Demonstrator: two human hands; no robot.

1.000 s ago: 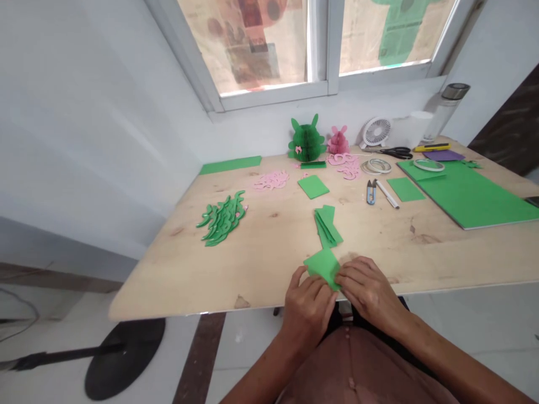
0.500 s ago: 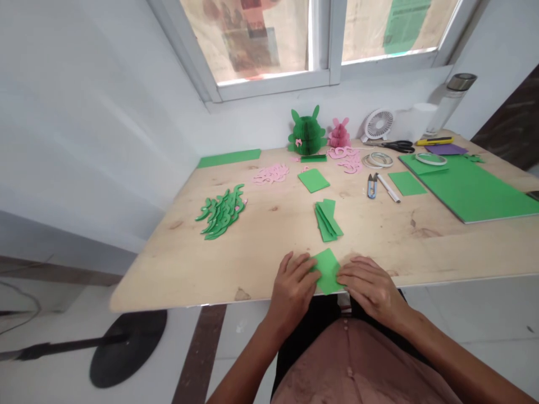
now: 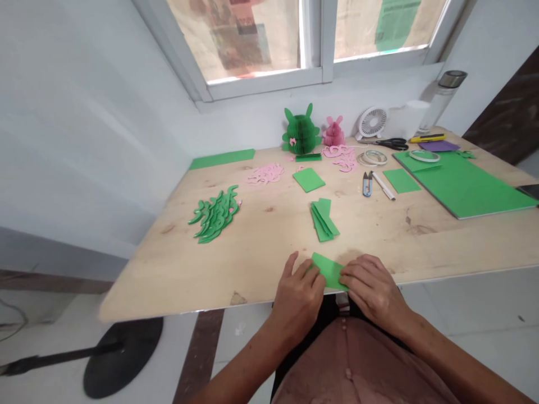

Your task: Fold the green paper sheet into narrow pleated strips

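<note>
A small sheet of green paper [image 3: 329, 271], partly folded, lies at the table's front edge between my two hands. My left hand [image 3: 298, 289] grips its left side with bent fingers, the index finger raised. On the right side, my right hand [image 3: 373, 287] presses and holds the paper under its fingertips. Just beyond them lies a small stack of folded green papers [image 3: 324, 220]. Farther back is a square pile of green paper [image 3: 309, 179]. To the left sits a heap of green cut-out paper shapes [image 3: 217, 216].
Pink cut-outs [image 3: 266, 174] lie behind the green heap. A green paper figure [image 3: 301, 133] and a pink one [image 3: 334, 132] stand by the wall, near a small fan [image 3: 373, 122]. Rightward are scissors [image 3: 391, 143], snips [image 3: 368, 184], a white pen [image 3: 383, 186] and a large green sheet [image 3: 467, 188].
The green paper between my hands has gone from a flat, diamond-like outline to a narrower folded shape. My left hand has shifted slightly inward over it. The whole view has shifted slightly.
</note>
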